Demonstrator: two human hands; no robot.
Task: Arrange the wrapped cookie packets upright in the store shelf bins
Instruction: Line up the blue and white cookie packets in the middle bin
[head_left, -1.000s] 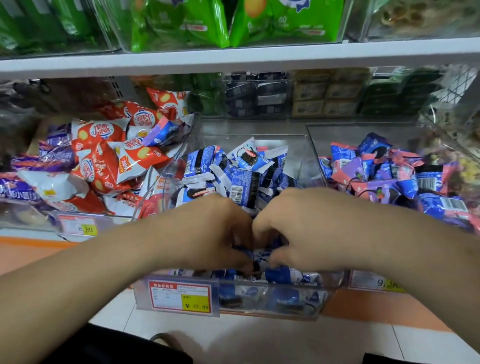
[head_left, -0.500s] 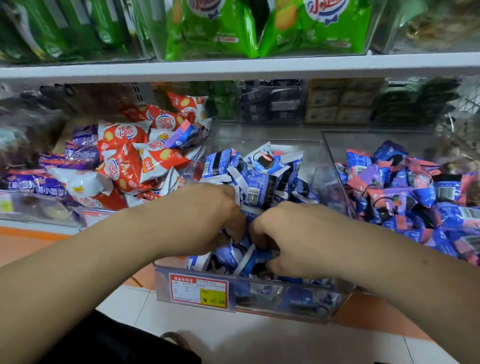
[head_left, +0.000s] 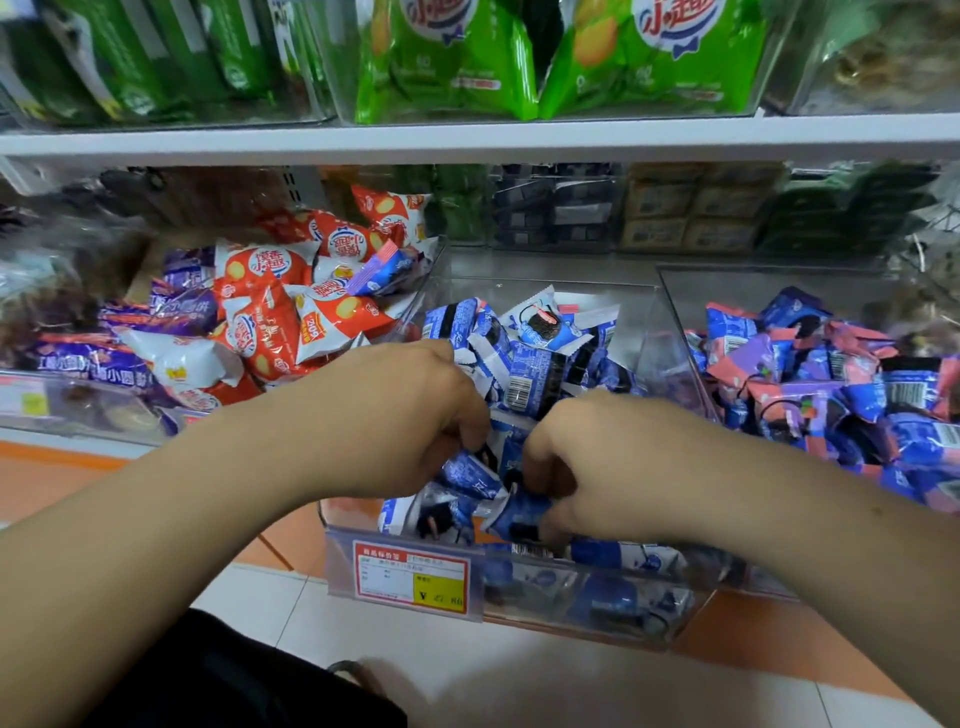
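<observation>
Far left, red packets (head_left: 270, 332) lie jumbled in their own bin, untouched. Left hand (head_left: 400, 415) reaches down into the middle bin (head_left: 644, 312), fingers curled, grip closed on the top edge of one of the blue packets (head_left: 540, 364). These fill the clear bin: a few stand tilted at the back, the front ones lie flat and crossed behind the price tag (head_left: 410, 577). Right hand (head_left: 597, 467) is just beside the left, thumb and fingers clamped round another blue packet near the front wall. Far right, pink and blue packets (head_left: 810, 384) are heaped in the next bin. Judged handling: light, wrapper slick and crinkly, cookie inside likely to crack if squeezed; best taken by the sealed end fins or lightly across the flat faces, then stood on end against its neighbours
</observation>
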